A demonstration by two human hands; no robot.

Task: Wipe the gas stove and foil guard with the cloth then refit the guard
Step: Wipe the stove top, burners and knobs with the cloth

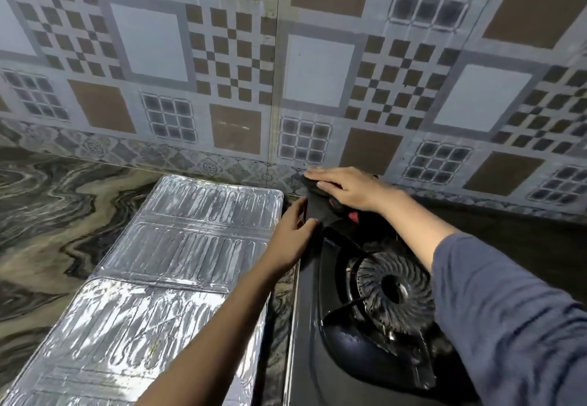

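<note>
Foil guard lies flat, long axis running toward the wall.

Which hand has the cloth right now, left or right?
The right hand, pressed flat on the dark cloth at the stove's back corner by the wall. The left hand only grips the stove's left edge, beside the foil guard.

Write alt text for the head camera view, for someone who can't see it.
A person's right hand presses a dark cloth onto the back left corner of a black gas stove, while the left hand rests on the stove's left edge. A silver foil guard lies flat on the marble counter left of the stove, below a patterned tile wall.
</note>
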